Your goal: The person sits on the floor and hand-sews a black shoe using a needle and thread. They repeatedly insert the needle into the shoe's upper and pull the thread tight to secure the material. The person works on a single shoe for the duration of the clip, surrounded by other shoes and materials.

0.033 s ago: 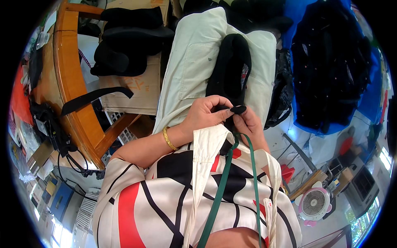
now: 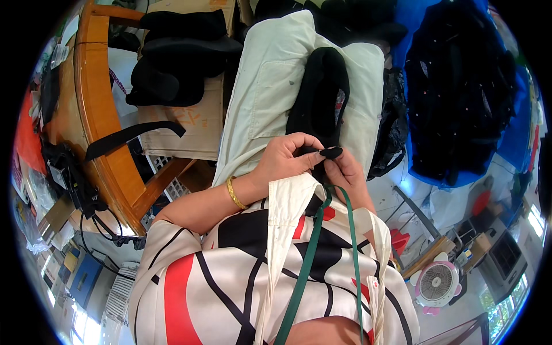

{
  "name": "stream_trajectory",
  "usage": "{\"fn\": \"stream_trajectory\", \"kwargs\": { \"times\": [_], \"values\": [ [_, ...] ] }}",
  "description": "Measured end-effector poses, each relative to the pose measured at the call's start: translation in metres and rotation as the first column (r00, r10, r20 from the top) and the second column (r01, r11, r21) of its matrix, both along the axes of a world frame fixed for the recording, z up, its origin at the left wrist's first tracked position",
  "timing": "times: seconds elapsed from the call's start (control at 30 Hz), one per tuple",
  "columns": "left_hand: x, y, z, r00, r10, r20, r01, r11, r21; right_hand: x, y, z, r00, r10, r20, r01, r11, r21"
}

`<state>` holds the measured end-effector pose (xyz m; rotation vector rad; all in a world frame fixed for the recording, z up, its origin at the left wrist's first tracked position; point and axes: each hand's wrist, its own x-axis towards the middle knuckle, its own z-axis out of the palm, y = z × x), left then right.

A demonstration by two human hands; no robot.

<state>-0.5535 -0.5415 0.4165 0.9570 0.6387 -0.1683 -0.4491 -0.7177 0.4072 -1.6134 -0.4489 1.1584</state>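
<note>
A black cloth piece (image 2: 300, 112) with a long oval opening lies over my pale-trousered legs (image 2: 270, 86). It runs from between my knees toward my waist, where both hands work at its near end. My left hand (image 2: 284, 158) is closed, its thumb and fingers pinching the black edge. From the other side, my right hand (image 2: 349, 172) pinches the same edge with thumb and forefinger. A small dark fold sticks up between the fingertips. Whether a needle or thread is in the fingers cannot be made out.
Several black cloth pieces (image 2: 167, 80) are stacked on a cardboard box (image 2: 198, 129) at the left. A curved black strip (image 2: 135, 137) lies across the wooden table frame (image 2: 95, 69). Right, black cloth (image 2: 460, 92) fills a blue-lined container. A fan (image 2: 436, 283) stands lower right.
</note>
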Motion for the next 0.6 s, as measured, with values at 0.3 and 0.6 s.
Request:
{"fn": "stream_trajectory", "kwargs": {
  "times": [0.3, 0.6],
  "values": [
    [0.002, -0.002, 0.005, 0.994, 0.09, -0.059, -0.094, 0.993, -0.07, -0.002, 0.004, 0.008, 0.996, -0.016, -0.084, 0.013, 0.999, -0.044],
    [-0.003, 0.0, 0.004, 0.998, 0.063, -0.008, -0.063, 0.998, 0.0, -0.003, 0.021, 0.007, 0.98, -0.092, -0.175, 0.098, 0.995, 0.022]
  ]
}}
